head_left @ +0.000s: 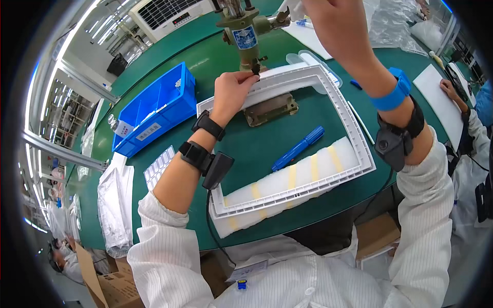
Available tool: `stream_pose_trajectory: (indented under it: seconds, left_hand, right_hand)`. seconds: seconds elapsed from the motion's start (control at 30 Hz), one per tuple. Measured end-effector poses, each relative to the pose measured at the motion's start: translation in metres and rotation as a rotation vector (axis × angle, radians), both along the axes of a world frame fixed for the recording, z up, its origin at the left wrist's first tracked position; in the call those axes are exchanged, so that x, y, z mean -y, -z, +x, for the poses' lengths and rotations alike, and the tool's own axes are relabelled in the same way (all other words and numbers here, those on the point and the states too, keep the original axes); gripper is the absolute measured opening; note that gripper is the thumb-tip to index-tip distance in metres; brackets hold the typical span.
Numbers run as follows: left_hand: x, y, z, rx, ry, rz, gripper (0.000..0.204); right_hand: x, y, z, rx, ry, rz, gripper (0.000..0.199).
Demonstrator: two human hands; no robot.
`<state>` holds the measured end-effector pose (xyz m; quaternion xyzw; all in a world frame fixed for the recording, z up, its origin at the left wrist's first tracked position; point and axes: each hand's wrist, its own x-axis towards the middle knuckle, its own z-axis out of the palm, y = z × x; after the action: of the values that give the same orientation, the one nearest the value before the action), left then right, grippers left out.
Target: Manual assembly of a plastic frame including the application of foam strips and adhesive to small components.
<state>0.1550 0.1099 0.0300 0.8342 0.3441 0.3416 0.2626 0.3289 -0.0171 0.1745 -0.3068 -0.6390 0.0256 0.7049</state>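
A white rectangular plastic frame point(354, 120) lies over the green table, its near side resting on a strip of white foam point(303, 174) with yellow tape bands. At the frame's far side, my left hand point(231, 95) has its thumb and fingers pinched together, right by the tip of a green bench press point(246, 41). What the fingertips hold is hidden. My right hand point(331, 10) is raised beside the press head, and the top edge of the picture cuts off its fingers. Under the frame's far side sits the metal press base point(271, 109).
Inside the frame's opening lies a blue marker point(299, 149). A divided blue bin point(154, 110) stands at the left, with a label sheet point(159, 167) before it. Clear plastic trays point(308, 57) are behind the frame. Another person's hand point(449, 90) is at the far right.
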Motion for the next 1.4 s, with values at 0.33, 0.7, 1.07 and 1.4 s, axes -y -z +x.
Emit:
stream_pose_trajectory:
  seconds: [0.33, 0.7, 1.07, 1.4]
  left_hand:
    - [0.0, -0.001, 0.0, 0.021, 0.01, 0.026, 0.03]
    - [0.002, -0.001, 0.001, -0.005, -0.011, 0.017, 0.031]
    - [0.002, 0.001, 0.001, 0.035, -0.001, 0.021, 0.031]
    - [0.003, 0.001, 0.003, 0.062, -0.018, 0.039, 0.027]
  right_hand:
    - [0.003, 0.007, 0.001, 0.109, 0.216, 0.123, 0.025]
    - [0.006, 0.007, 0.005, 0.112, 0.173, 0.064, 0.024]
    - [-0.001, 0.008, 0.006, 0.14, 0.148, 0.146, 0.025]
    - [0.004, -0.007, 0.002, 0.05, 0.007, -0.007, 0.025]
